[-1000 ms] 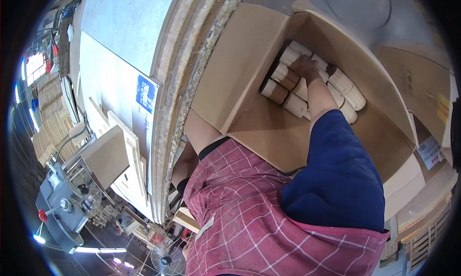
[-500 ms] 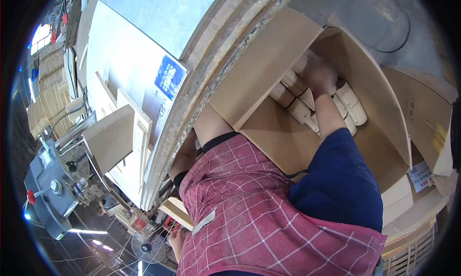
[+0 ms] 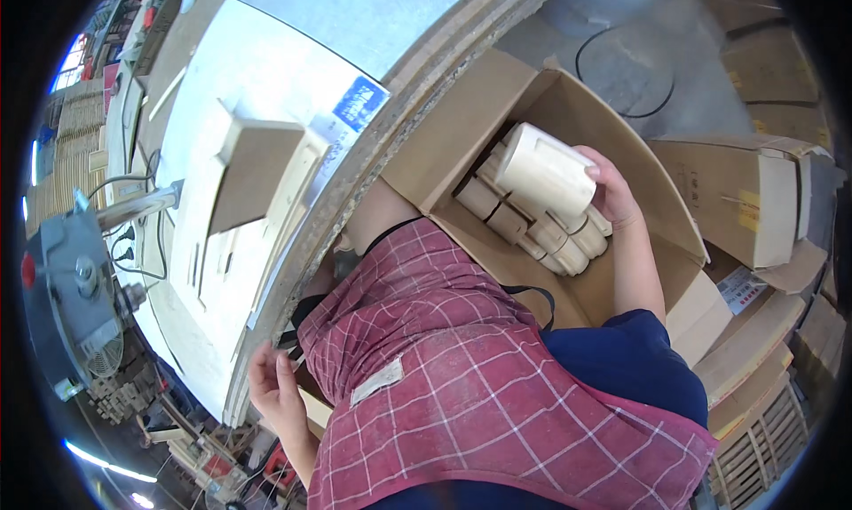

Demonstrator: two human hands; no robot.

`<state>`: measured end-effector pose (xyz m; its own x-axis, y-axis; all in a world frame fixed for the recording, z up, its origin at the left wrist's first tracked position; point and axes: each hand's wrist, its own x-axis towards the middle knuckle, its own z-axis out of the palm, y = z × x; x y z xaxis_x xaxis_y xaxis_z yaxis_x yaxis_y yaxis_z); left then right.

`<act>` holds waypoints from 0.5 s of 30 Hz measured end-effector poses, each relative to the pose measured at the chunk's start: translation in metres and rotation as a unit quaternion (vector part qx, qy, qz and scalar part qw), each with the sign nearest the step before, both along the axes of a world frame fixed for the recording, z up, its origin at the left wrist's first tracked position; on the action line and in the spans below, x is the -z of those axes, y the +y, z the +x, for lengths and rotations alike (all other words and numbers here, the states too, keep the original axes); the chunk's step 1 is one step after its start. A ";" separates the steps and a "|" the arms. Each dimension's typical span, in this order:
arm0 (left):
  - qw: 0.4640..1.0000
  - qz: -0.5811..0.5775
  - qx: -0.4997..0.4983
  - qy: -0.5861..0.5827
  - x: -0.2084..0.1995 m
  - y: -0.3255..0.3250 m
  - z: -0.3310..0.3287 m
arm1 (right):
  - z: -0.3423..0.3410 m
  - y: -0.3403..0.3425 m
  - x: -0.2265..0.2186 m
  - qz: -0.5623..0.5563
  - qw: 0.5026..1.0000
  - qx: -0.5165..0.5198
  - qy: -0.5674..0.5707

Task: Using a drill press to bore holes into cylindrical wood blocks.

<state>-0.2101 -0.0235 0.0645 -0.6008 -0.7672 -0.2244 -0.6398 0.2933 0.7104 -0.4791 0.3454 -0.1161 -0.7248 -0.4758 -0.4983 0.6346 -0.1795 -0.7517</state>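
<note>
My right hand (image 3: 614,189) grips one end of a thick, pale wooden block (image 3: 548,171) with a rounded face. It lifts the block above an open cardboard box (image 3: 612,124). Inside the box, beneath the block, several similar wooden pieces (image 3: 506,221) lie packed side by side; the held block hides some of them. Close to the workbench's lower edge, my left hand (image 3: 277,393) is raised with its fingers loosely apart, holding nothing.
Wooden frame parts (image 3: 257,168) stand on the white-topped workbench (image 3: 222,62) to the left, beyond which is a grey machine (image 3: 67,270). More cardboard boxes (image 3: 719,190) sit at the right, above a slatted wooden pallet (image 3: 754,452). A dark cable (image 3: 581,57) loops on the floor.
My right hand has come up from among the pieces in the box with a wooden block in its grip. My left hand has risen toward the bench edge.
</note>
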 end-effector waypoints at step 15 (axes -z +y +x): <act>0.916 0.116 0.239 0.301 0.045 -0.018 -0.003 | 0.071 -0.218 -0.106 -0.190 0.903 -0.334 0.190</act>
<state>-0.2132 -0.0419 0.0198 -0.9240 -0.3583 0.1336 0.0497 0.2339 0.9710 -0.4079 0.1275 -0.0104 -0.2962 -0.9550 0.0178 0.4059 -0.1427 -0.9027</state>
